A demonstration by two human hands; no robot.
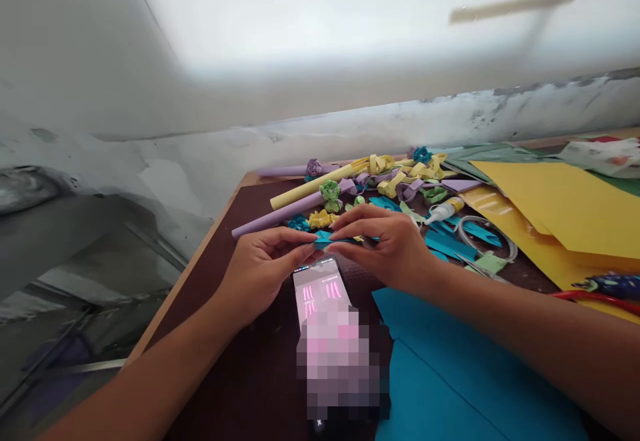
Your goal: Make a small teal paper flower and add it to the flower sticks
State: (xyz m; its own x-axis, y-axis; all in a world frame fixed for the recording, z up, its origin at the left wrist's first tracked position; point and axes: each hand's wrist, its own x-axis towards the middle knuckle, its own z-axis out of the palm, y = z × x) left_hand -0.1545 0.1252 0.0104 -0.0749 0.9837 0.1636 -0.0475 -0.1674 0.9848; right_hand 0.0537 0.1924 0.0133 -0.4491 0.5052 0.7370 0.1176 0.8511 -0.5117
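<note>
A small folded piece of blue paper [323,237] is pinched between both hands above the table. My left hand [265,264] grips its left end between thumb and index finger. My right hand [383,238] has thumb and fingers closed on its right side and covers part of it. Just below the hands lies a phone [323,288] with a lit screen showing pink shapes; its lower part is blurred out. Large blue paper sheets [450,374] lie under my right forearm.
Rolled paper tubes, one yellow [313,186] and one purple [280,214], lie behind the hands with several paper flowers [330,194]. To the right are a glue bottle [445,210], a coiled white cable [513,248], yellow sheets [565,208] and red scissor handles [600,298]. A wall stands behind.
</note>
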